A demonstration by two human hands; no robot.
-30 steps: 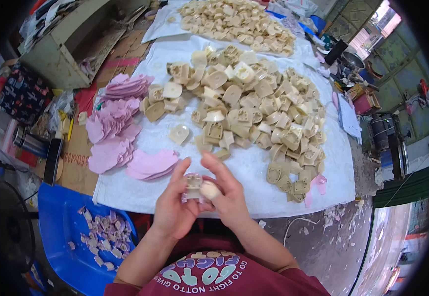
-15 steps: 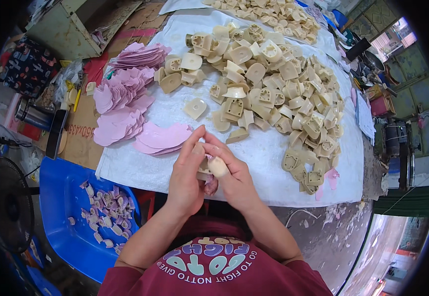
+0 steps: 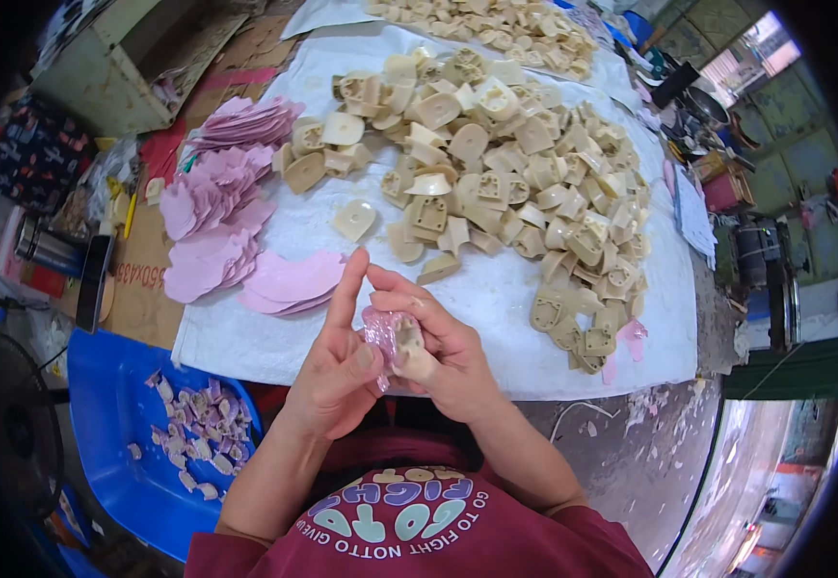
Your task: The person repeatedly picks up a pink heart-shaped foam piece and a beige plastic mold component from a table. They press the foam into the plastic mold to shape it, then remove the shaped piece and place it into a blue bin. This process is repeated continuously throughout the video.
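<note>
Between my hands, close to the table's front edge, is a cream shoe heel with a glossy pink cover piece wrapped against its left side. My right hand is closed around the heel, its thumb and fingers on the right side. My left hand presses its thumb on the pink piece, while its index finger points up and away. Its other fingers are partly hidden behind the heel. Just beyond lie a stack of pink cut pieces and a single loose heel.
A large heap of bare cream heels covers the white cloth. More pink stacks lie on the left. A blue basin with several pink-covered heels stands lower left, near a dark fan.
The heel has been turned, so its pink cover now shows between my hands. My left thumb has come onto the cover and its index finger has straightened. The whole view has shifted slightly.
</note>
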